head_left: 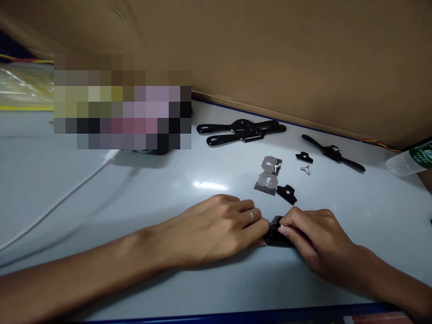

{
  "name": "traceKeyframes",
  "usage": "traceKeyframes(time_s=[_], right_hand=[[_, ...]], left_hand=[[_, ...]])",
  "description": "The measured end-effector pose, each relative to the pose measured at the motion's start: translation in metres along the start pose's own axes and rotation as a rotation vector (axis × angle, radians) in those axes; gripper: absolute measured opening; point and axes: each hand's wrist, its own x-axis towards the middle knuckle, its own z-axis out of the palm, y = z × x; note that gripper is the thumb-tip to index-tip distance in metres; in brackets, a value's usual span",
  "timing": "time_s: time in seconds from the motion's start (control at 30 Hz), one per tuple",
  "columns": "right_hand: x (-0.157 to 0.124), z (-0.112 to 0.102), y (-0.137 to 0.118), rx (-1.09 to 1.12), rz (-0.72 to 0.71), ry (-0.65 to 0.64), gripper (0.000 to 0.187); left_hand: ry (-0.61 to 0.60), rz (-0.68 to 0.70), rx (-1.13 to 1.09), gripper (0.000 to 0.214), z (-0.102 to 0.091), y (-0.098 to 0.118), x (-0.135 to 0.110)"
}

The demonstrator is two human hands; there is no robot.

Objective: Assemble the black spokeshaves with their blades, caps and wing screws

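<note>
A black spokeshave (279, 243) lies near the table's front, mostly hidden by my hands. My left hand (232, 225), with a ring on one finger, is closed over its left side. Thumb and forefinger of my right hand (313, 238) pinch a tiny silvery screw on top of the spokeshave's middle; its full shape is covered. Just beyond lie a black cap plate (287, 193) and two grey blades, the nearer blade (266, 182) and the farther blade (269, 164). A silver wing screw (276, 168) rests on the farther one.
Farther back lie two overlapping black spokeshaves (224, 138) and a single spokeshave (332, 154) at right. Between are another cap plate (304, 157) and wing screw (305, 169). A bottle (407, 163) lies at the right edge. A white cable (67, 193) crosses the left; cardboard (286, 58) walls the back.
</note>
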Motion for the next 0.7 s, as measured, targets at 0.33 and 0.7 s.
traceKeyframes(time_s=[0.33,0.7], right_hand=[[0.0033,-0.0007,-0.0043,0.134,0.189,-0.042,0.010],[0.0065,-0.0081,-0.0085,0.347,0.385,-0.135,0.012]], left_hand=[[0.001,0.007,0.004,0.031,0.0008,-0.0004,0.0023],[0.004,0.005,0.003,0.029,0.0000,-0.0005,0.0006]])
